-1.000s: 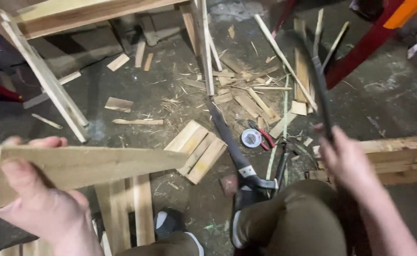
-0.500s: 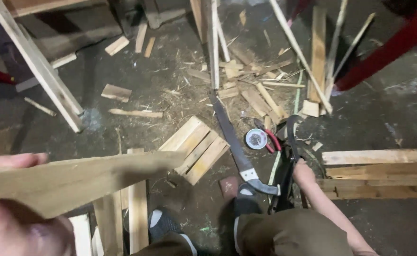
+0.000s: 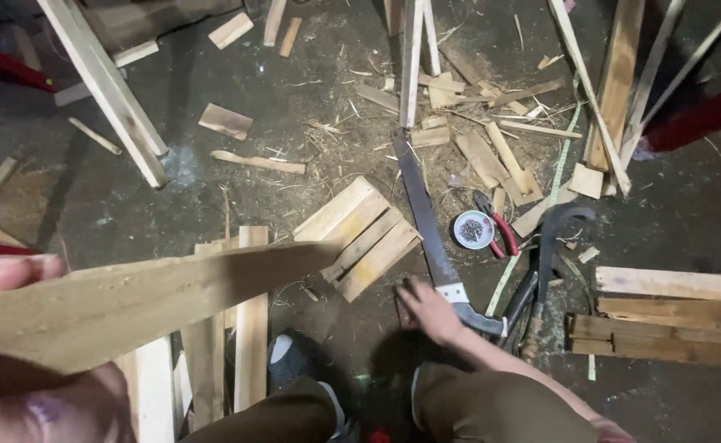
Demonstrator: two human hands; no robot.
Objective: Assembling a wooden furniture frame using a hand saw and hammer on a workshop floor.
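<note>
My left hand point(image 3: 57, 402) grips a long, rough wooden plank point(image 3: 155, 299) that reaches across the lower left, with the thumb lying on top. My right hand point(image 3: 426, 310) is down at the floor, fingers spread and holding nothing, right beside the lower blade of a hand saw point(image 3: 422, 205). The saw lies pointing away from me, its dark handle just right of that hand. A black curved tool point(image 3: 547, 246) lies on the floor to the right of the saw handle.
A small panel of joined slats point(image 3: 360, 234) lies left of the saw. A round tin of nails point(image 3: 473, 230) and red-handled pliers point(image 3: 504, 234) sit to its right. Stacked planks point(image 3: 672, 328) lie at right, a long batten point(image 3: 106, 86) at upper left, offcuts and splinters everywhere.
My right hand held the black curved tool raised; the tool now lies on the floor and the hand has moved left to the saw. The plank in my left hand has stayed put.
</note>
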